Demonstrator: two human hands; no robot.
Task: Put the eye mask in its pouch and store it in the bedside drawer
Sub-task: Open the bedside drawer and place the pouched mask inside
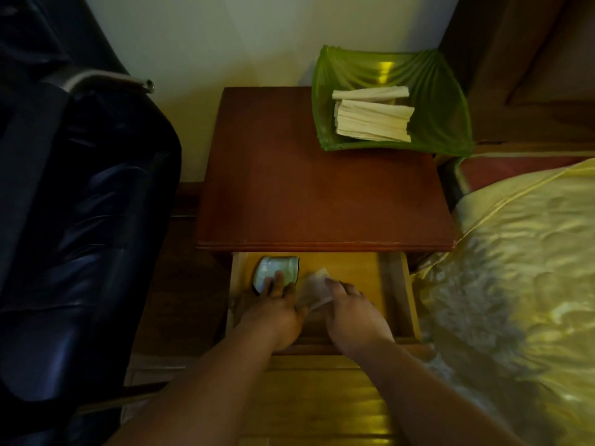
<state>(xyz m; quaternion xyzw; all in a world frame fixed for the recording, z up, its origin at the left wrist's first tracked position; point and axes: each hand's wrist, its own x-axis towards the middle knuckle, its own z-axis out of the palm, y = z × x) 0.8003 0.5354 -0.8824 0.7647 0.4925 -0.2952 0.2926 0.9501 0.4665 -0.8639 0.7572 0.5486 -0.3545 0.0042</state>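
The bedside drawer (405, 284) is pulled out under the wooden table top. In its back left corner lies a pale blue eye mask (276, 269) with a dark edge. My left hand (273, 305) is inside the drawer with its fingers pressed on the mask's near part. Just right of it, my right hand (349, 312) grips a blurred, translucent beige pouch (313, 292), which sits between the two hands over the drawer floor. My left thumb touches the pouch's left edge. Whether the mask is partly inside the pouch cannot be told.
On the red-brown table top (322, 194), a green dish (441, 123) with folded pale strips stands at the back right. A dark padded chair (80, 220) is close on the left. A bed with a yellow cover (515, 284) is on the right.
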